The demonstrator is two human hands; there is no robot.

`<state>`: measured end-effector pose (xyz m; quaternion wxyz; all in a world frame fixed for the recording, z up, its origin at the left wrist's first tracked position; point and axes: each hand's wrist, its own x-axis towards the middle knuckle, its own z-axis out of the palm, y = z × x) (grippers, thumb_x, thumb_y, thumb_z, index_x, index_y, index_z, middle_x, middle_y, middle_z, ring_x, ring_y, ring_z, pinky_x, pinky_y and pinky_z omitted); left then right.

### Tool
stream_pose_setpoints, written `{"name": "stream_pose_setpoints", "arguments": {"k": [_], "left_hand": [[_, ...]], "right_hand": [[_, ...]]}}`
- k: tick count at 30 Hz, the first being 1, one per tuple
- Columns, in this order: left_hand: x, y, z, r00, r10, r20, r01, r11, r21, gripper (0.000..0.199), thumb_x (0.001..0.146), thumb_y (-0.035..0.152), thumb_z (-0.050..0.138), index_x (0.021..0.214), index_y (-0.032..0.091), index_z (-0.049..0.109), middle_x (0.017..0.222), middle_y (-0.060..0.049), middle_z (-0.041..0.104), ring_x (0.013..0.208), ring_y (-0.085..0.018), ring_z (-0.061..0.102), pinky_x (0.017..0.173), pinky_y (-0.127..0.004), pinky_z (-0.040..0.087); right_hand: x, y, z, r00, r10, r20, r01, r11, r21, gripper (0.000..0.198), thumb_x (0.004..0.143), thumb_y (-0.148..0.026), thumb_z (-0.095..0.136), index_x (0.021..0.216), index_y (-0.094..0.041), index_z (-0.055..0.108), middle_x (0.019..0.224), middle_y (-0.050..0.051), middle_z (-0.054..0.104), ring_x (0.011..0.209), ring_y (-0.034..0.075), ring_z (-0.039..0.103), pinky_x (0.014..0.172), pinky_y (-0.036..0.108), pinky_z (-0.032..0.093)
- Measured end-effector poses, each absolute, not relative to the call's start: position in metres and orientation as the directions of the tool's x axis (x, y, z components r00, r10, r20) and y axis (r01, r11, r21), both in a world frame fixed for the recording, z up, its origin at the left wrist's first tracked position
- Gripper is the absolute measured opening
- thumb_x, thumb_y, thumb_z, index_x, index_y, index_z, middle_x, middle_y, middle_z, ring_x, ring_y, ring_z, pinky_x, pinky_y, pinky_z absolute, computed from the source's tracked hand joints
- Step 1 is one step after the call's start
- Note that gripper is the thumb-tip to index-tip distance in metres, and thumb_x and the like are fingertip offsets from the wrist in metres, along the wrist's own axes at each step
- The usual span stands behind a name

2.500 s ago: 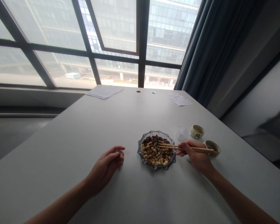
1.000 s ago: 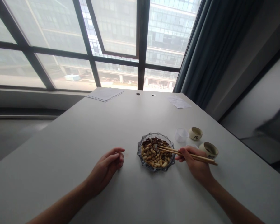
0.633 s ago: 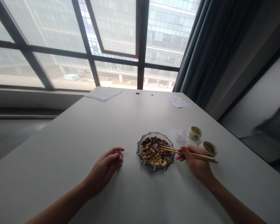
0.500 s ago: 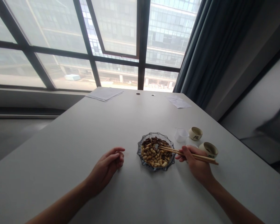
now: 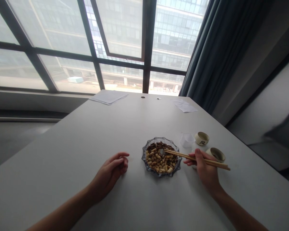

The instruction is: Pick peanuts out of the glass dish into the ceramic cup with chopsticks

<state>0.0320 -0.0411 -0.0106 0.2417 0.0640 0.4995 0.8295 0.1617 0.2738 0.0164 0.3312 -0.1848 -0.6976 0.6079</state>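
A scalloped glass bowl (image 5: 144,160) on the table holds peanuts (image 5: 159,163) and dark brown pieces heaped at its far side. My right hand (image 5: 205,170) grips a pair of wooden chopsticks (image 5: 183,155) just right of the bowl. Their tips reach over the bowl's middle, beside a small greyish piece (image 5: 162,151); whether they touch it I cannot tell. To the left of the bowl, my left hand (image 5: 114,170) rests on its side on the table, holding nothing. Its index finger stretches forward and the other fingers curl loosely.
Two beige cups (image 5: 202,138) and a clear plastic cup (image 5: 187,140) stand right of the bowl; my right hand partly hides the nearer beige one. Paper sheets (image 5: 108,97) and more papers (image 5: 185,106) lie at the far end of the white table (image 5: 69,144), before windows.
My right hand has shifted slightly right, drawing the chopsticks back a little; their tips are still over the bowl. My left hand has stayed put.
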Motion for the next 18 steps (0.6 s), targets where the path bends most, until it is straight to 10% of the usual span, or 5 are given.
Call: {"name": "stream_pose_setpoints", "arguments": {"k": [18], "left_hand": [[0.03, -0.04, -0.007, -0.883, 0.424, -0.201, -0.351, -0.314, 0.882, 0.025, 0.074, 0.024, 0.081, 0.098, 0.019, 0.077, 0.074, -0.004, 0.062, 0.07, -0.016, 0.054, 0.062, -0.022, 0.05]], "right_hand": [[0.286, 0.381, 0.037, -0.13, 0.952, 0.278, -0.249, 0.24, -0.938, 0.034, 0.088, -0.043, 0.069, 0.072, -0.013, 0.069, 0.058, 0.007, 0.071, 0.05, 0.016, 0.071, 0.054, 0.022, 0.06]]}}
